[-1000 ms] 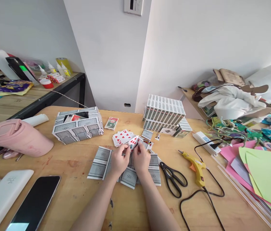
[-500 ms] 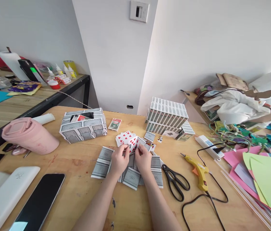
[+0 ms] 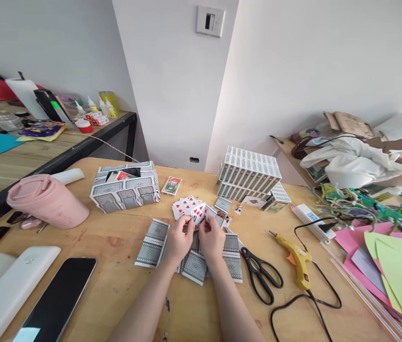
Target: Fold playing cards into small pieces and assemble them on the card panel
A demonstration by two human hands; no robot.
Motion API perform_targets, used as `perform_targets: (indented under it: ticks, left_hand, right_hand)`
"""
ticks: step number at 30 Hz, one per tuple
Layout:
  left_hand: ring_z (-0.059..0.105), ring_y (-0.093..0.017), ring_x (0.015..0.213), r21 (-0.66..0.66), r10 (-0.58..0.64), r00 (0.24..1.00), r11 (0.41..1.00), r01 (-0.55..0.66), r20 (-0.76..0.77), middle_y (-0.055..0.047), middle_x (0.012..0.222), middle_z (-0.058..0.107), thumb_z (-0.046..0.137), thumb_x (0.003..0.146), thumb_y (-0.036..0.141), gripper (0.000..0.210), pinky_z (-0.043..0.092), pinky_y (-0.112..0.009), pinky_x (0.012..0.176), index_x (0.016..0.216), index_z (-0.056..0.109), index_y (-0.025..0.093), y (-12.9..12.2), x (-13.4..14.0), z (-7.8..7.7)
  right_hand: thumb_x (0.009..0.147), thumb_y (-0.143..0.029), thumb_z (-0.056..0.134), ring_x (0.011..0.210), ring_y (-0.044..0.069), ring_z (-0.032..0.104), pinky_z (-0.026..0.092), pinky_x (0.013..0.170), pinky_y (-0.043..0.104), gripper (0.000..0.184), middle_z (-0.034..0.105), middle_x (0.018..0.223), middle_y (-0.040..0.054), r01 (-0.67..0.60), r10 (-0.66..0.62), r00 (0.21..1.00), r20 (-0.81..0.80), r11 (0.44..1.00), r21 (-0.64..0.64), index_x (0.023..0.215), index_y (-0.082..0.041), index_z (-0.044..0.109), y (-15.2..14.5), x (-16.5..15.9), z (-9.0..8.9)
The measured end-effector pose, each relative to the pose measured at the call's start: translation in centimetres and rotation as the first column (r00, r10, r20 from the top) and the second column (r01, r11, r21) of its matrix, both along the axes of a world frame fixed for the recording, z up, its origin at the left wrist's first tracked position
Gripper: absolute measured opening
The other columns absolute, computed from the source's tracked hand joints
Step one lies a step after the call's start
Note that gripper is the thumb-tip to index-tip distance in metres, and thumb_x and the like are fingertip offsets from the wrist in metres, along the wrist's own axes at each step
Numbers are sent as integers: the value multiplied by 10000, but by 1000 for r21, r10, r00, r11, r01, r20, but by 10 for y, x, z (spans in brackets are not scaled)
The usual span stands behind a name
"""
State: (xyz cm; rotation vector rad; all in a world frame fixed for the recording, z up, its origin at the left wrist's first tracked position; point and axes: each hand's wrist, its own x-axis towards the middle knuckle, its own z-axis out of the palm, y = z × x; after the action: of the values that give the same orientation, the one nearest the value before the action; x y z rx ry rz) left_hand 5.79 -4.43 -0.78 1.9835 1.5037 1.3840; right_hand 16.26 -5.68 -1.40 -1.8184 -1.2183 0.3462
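Observation:
Both of my hands meet over the middle of the table and hold a red-suited playing card (image 3: 198, 212) between them. My left hand (image 3: 179, 237) pinches its left side. The fingers of my right hand (image 3: 212, 237) are closed at its right edge, beside a grey-backed card. Under and around my hands lie joined grey-backed cards (image 3: 150, 254), face down. Just beyond them rests a loose pile of heart cards (image 3: 184, 206), with a few face cards to its right. How the held card is bent or joined is partly hidden by my fingers.
A box covered in cards (image 3: 126, 190) stands at back left, near a card pack (image 3: 171, 185). Stacked card packs (image 3: 249, 173) stand at back right. Black scissors (image 3: 261, 275), a yellow glue gun (image 3: 297, 261) and its cord lie right. A pink tumbler (image 3: 49, 202) and phone (image 3: 58, 299) are left.
The view has shifted slightly. Both hands still pinch the card in nearly the same place, and its face is tilted a little differently.

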Motion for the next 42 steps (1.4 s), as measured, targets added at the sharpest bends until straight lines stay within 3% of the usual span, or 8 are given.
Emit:
perform_targets:
  ticks: [3, 7, 10, 14, 18, 27, 33, 42]
  left_hand:
    - [604, -139, 618, -106, 31, 986, 994, -14, 164, -41, 714, 650, 474, 805, 313, 164, 461, -224, 568, 792, 558, 174, 4, -1, 1]
    - [571, -127, 581, -247, 34, 926, 967, 65, 376, -27, 660, 612, 490, 790, 348, 204, 447, -208, 529, 785, 550, 153, 7, 1, 2]
    - [572, -129, 597, -285, 9, 884, 948, 140, 467, -22, 669, 608, 525, 766, 364, 217, 447, -206, 534, 787, 553, 150, 6, 4, 3]
    - [584, -137, 624, -286, -11, 864, 941, 179, 504, -25, 691, 622, 548, 744, 350, 199, 456, -214, 560, 772, 552, 153, 2, 6, 6]
    - [563, -124, 595, -269, -21, 867, 947, 177, 498, -12, 655, 604, 534, 753, 332, 182, 449, -206, 544, 753, 554, 150, 1, 4, 8]
    - [567, -138, 645, -202, -21, 959, 976, 82, 284, -18, 695, 616, 503, 790, 317, 173, 448, -235, 620, 751, 587, 171, -3, 0, 3]
    - [571, -184, 840, -139, -32, 902, 985, 101, 431, -58, 848, 624, 536, 759, 359, 203, 460, -289, 741, 719, 608, 173, 1, -4, 11]
    - [642, -223, 736, -403, -37, 559, 653, 641, 828, -86, 732, 682, 723, 581, 319, 416, 507, -312, 639, 929, 642, 106, 5, -6, 17]
  right_hand:
    - [724, -339, 519, 691, 194, 622, 474, 658, 294, 306, 688, 793, 80, -71, 95, 909, -407, 995, 73, 912, -134, 647, 4, 5, 1]
    - [760, -422, 501, 779, 204, 633, 505, 677, 320, 325, 685, 881, 85, -118, 210, 424, -881, 977, 176, 873, -147, 631, 8, 7, 8]
    - [795, -429, 469, 870, 212, 627, 518, 681, 332, 312, 672, 975, 76, -193, 244, 83, -966, 955, 225, 894, -176, 621, 7, 5, 17]
    - [793, -386, 500, 902, 212, 615, 519, 691, 335, 291, 664, 993, 83, -304, 241, -74, -968, 919, 252, 952, -167, 608, 4, 3, 25]
    - [750, -394, 565, 834, 210, 612, 495, 648, 315, 287, 665, 903, 74, -334, 309, 8, -951, 897, 289, 930, -173, 602, 2, 4, 21]
    - [785, -493, 457, 483, 98, 359, 306, 457, 216, 397, 440, 505, -33, -330, 347, 763, -545, 935, 133, 563, -164, 473, 3, 12, 5]
    - [810, -462, 428, 486, 112, 375, 343, 442, 218, 362, 453, 524, -20, -413, 426, 705, -567, 897, 160, 595, -178, 492, 0, 6, 10]
    - [812, -378, 433, 498, 103, 359, 357, 490, 216, 352, 458, 520, -21, -549, 568, 719, -400, 818, 172, 545, -166, 520, -3, 1, 9]
